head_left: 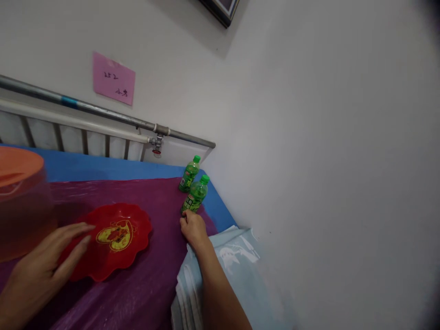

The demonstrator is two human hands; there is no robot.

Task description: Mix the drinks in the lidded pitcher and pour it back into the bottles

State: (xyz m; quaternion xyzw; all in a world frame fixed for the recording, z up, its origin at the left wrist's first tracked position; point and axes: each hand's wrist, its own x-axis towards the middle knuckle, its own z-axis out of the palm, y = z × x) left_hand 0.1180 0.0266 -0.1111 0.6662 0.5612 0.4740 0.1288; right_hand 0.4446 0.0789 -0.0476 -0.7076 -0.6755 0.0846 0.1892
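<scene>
My right hand (193, 228) has its fingers curled at the base of the nearer green-capped drink bottle (196, 195), which stands upright; the fingertips are partly hidden. A second green drink bottle (189, 174) is just behind it. My left hand (51, 263) is open over the left edge of a red scalloped plate (140, 224), with thumb and fingers apart and nothing in them. Yellow decoration marks the plate's middle.
A clear container with an orange lid (20, 165) stands at the left. Purple plastic sheeting (165, 201) covers the blue surface (103, 167). Folded light-blue cloth (237, 270) lies under my right forearm. Along the wall run a metal pipe (117, 116) with a valve and a radiator.
</scene>
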